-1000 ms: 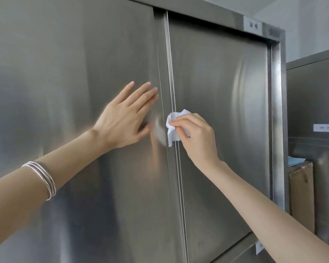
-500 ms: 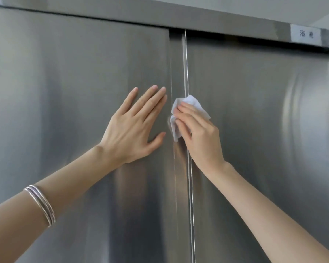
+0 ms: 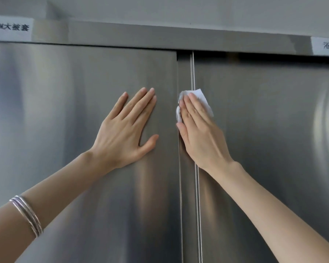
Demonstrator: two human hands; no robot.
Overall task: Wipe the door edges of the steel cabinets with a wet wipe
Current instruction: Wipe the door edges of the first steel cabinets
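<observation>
Pressing flat against the steel, the right hand [image 3: 202, 137] holds a white wet wipe [image 3: 203, 99] over the vertical door edge [image 3: 193, 73] where the two cabinet doors meet. Its fingers [image 3: 191, 106] are straight and held close together, laid over the wipe and pointing upward; the thumb lies along the left side of the seam, just below the wipe's lower corner. The wipe is crumpled, showing above and on both sides of the fingertips, with its right part lying on the face of the right door [image 3: 273, 139]. It sits in the upper part of the seam, below the top rail [image 3: 141, 37] of the cabinet.

The left hand [image 3: 122, 135] rests palm-down on the left door [image 3: 55, 111], just beside the seam and not touching the wipe. Its fingers [image 3: 141, 105] are straight, three held close together and the little finger set slightly apart, with the thumb spread out toward the seam. Thin silver bangles [image 3: 27, 215] circle the left forearm.

Two white paper labels are fixed to the top rail: one at the left [image 3: 10, 28], one at the right [image 3: 326, 46], cut by the frame edge. Their printing is too blurred to read.
</observation>
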